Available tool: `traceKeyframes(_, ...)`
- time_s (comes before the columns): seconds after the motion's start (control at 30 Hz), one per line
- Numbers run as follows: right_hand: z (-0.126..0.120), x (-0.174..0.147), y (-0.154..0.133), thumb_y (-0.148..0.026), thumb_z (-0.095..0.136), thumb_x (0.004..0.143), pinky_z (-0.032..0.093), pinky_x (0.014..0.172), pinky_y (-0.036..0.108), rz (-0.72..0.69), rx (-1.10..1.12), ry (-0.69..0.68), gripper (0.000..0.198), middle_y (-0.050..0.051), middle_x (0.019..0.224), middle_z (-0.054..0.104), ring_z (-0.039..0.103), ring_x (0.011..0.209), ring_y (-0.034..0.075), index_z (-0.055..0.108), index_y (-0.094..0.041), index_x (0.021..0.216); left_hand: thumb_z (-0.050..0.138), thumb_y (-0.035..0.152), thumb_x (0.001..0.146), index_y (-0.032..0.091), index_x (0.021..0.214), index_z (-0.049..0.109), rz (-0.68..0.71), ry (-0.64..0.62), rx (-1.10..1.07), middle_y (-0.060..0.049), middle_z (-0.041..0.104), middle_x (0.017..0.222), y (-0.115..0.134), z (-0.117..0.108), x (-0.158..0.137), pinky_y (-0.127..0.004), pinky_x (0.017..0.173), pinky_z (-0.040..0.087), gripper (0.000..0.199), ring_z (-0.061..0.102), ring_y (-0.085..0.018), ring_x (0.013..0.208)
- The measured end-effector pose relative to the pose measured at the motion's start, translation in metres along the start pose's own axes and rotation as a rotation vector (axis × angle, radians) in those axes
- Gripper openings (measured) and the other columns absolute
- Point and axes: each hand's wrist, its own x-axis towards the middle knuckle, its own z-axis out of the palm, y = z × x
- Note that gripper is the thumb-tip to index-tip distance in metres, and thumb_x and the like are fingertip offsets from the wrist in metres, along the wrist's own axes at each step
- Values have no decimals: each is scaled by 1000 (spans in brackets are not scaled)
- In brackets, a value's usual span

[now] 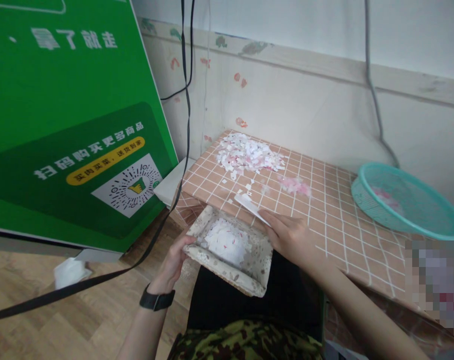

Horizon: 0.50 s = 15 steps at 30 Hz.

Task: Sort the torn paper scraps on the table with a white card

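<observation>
My left hand (174, 260) grips the left side of a patterned, fabric-lined box (227, 276), held tilted against the table's front edge. Inside lies a mound of small white paper scraps (225, 241) with a few red bits. In my right hand (289, 234) is a flat white strip (250, 206), its far end resting at the table edge just above the box. Several loose scraps lie by the strip's tip. Farther back on the checked tablecloth (335, 220) spreads a bigger heap of white paper scraps (249, 154), with a pink patch of scraps (296, 186) to its right.
A turquoise mesh basket (410, 205) with pink bits stands on the right of the table. On the left rises a green cabinet panel (72, 100) with printed text. A black strap (157, 232) hangs across the left side. White crumpled material (72, 273) lies on the floor.
</observation>
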Motion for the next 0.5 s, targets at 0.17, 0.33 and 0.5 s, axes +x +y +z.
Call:
traceKeyframes(0.17,-14,14,26,-29,54,91,41,51,26,373,-12,96,22,1,61,68,60,50,14,73,-20,96,68,25,70,15,87,76,-6,4,-9,0,76,73,-1,-1,1,-30,68,48,21,67,-23,75)
traceKeyframes(0.33,-14,45,56,-34,52,90,32,54,27,479,-29,74,26,2,58,61,53,53,14,72,-18,85,69,26,68,15,85,75,-16,5,-8,-1,76,73,0,1,0,-30,68,48,21,67,-22,73)
traceKeyframes(0.5,-10,51,56,-33,51,88,28,55,27,437,-64,-37,26,1,55,57,46,51,14,69,-19,76,69,25,67,15,89,75,-12,-2,-18,-2,77,80,0,2,1,-32,72,49,25,68,-23,76)
